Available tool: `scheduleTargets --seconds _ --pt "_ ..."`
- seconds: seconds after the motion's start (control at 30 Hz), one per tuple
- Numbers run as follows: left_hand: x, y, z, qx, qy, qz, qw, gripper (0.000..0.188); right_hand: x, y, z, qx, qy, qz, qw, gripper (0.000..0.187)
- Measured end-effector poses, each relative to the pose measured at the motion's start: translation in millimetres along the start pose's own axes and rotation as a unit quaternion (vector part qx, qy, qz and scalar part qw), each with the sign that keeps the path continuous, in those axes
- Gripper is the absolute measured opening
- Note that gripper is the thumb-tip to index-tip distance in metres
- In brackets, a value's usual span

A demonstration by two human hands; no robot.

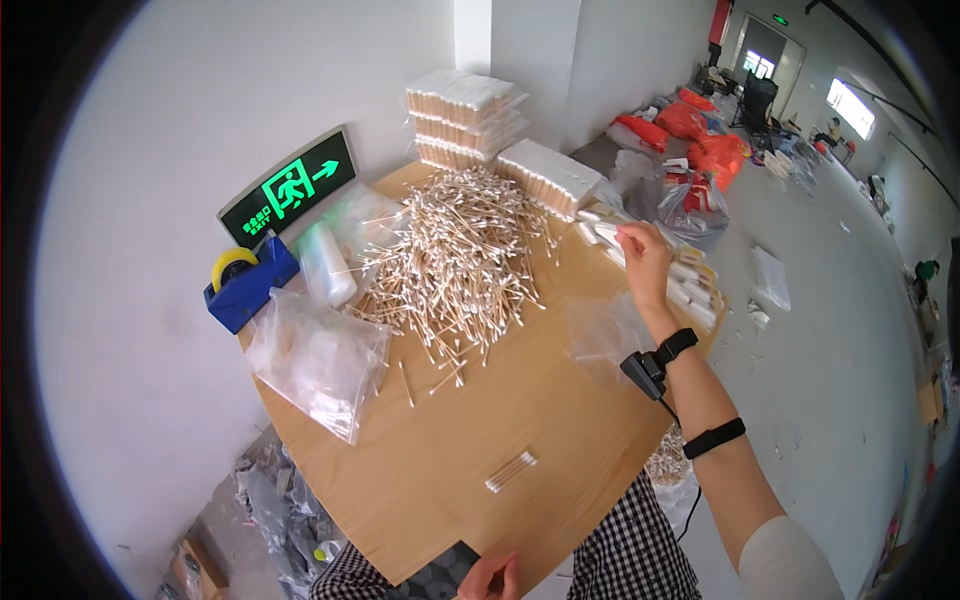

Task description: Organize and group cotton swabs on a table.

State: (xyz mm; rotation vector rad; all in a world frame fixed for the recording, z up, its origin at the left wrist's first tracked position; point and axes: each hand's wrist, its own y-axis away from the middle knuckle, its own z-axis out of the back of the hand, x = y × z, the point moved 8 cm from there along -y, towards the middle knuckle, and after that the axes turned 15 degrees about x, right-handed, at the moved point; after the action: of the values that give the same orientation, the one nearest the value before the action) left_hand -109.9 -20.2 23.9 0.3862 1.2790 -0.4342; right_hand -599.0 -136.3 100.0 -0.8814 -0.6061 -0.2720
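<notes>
Many swabs (455,260), right hand (646,256) near white strips (688,297)

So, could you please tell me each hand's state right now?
Left hand: partly cut off at the picture's lower edge; grip cannot be told.
Right hand: at the white packs; whether it holds one cannot be told.

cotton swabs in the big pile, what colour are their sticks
Light brown; the cotton swabs show it best in the head view.

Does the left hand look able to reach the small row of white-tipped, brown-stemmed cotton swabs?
Likely yes: between the left hand and the row of cotton swabs, only light-brown tabletop shows.
</notes>
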Motion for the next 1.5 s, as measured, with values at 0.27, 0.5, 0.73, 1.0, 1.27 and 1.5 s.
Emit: scheduleTargets --seconds 0.27,0.5,0.73,1.0,1.27,1.5 --pt "-23 -7 1 0.027 -0.097 0.002 0.995 0.008 -30 -41 -50 0.072 0.182 0.014 0.981 0.011" --pt "-14 -4 -1 0.001 -0.083 -0.035 0.996 0.011 -26 -32 -55 0.093 0.255 0.018 0.962 0.018" --pt "-14 1 9 -0.041 -0.073 -0.068 0.994 0.011 33 75 -56 0.35 0.035 -0.088 0.932 0.029" --pt "-7 -1 5 0.08 0.189 -0.016 0.979 0.018 199 152 -128 0.455 -0.042 0.058 0.888 0.036" --pt "-218 56 103 0.122 0.118 -0.493 0.853 0.023 256 181 -252 0.479 -0.033 0.1 0.871 0.039" --pt "-207 81 153 0.024 0.124 -0.455 0.881 0.015 253 154 -276 0.451 -0.306 -0.09 0.834 0.043"
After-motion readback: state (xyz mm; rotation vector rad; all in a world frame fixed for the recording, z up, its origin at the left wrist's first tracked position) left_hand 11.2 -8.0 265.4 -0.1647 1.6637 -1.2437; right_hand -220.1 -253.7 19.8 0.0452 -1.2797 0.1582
